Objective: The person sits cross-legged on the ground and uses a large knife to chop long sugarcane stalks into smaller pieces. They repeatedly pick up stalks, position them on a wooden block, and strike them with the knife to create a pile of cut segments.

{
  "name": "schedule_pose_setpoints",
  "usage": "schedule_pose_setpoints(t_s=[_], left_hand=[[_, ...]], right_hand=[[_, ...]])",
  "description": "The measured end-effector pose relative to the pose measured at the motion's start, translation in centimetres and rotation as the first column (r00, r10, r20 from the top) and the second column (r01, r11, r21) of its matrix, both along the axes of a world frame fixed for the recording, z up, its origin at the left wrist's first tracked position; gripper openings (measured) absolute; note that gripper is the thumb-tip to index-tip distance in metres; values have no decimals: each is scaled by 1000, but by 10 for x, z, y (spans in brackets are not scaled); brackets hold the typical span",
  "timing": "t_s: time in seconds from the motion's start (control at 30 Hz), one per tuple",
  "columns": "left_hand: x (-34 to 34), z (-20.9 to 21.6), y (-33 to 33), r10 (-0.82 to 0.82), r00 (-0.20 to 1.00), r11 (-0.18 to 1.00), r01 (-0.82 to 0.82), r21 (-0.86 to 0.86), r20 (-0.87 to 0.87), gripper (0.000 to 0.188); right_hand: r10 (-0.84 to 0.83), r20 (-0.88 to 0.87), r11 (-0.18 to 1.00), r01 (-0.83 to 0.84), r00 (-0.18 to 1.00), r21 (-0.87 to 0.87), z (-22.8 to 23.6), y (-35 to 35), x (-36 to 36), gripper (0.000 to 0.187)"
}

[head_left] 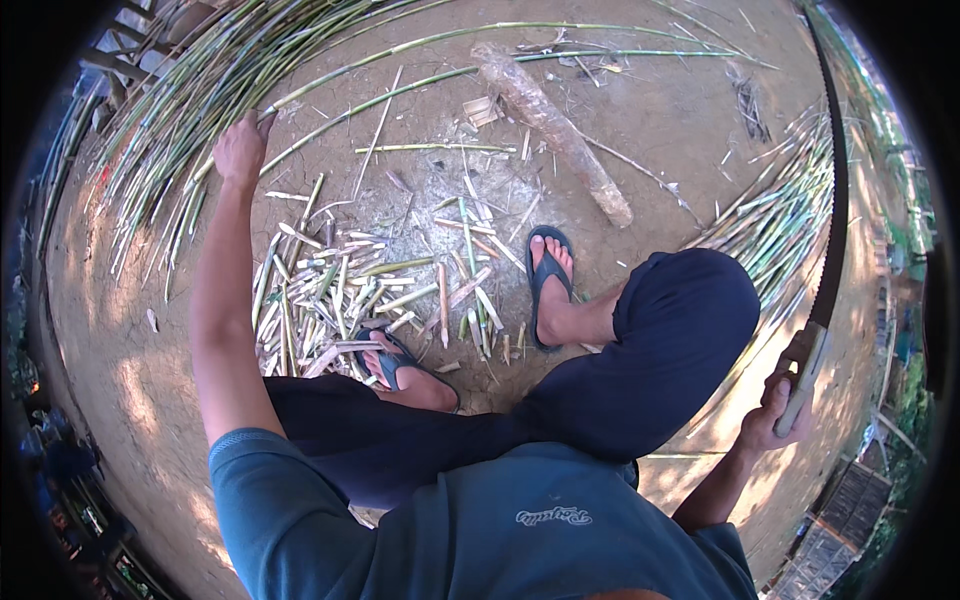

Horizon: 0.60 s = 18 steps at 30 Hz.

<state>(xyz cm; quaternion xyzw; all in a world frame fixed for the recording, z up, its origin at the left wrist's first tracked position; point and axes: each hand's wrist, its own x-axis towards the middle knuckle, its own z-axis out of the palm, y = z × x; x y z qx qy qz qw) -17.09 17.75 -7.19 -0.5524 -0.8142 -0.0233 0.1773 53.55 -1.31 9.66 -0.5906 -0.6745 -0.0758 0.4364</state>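
Observation:
My left hand (241, 150) reaches out to the far left, its fingers closed around one long thin green bamboo pole (400, 48). That pole curves away to the right across the ground. Beside the hand lies a large heap of similar bamboo poles (190, 130). Off to the right, my right hand (778, 412) grips a handsaw (833, 200) by its pale handle. The long, dark toothed blade points up and away from me, apart from any pole.
Short cut bamboo pieces (340, 290) lie scattered around my sandalled feet. A thick log (550, 130) rests on the dirt ahead. Another bundle of bamboo (785, 215) lies to the right, behind my raised knee. A woven panel (850, 505) stands at the lower right edge.

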Motion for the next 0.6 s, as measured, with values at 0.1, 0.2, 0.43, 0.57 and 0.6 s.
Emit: schedule_pose_setpoints(t_s=[0.1,0.2,0.43,0.57,0.6], left_hand=[[-6,47,-17,-51,987,994,65,-86,149,50],[35,61,-33,-194,929,948,260,-185,315,38],[139,-35,-102,-139,767,775,479,-413,627,50],[139,-104,-141,94,783,830,280,-483,615,59],[126,-130,-155,189,772,794,243,-557,607,63]], right_hand=[[71,15,997,-72,997,41,7,-24,1,39],[87,-115,996,-87,990,8,4,-53,3,38],[240,-467,897,-378,851,-228,6,-73,-91,27],[321,-641,668,-646,697,-369,-14,-78,-136,26],[352,-628,611,-679,694,-408,-21,-80,-146,29]])
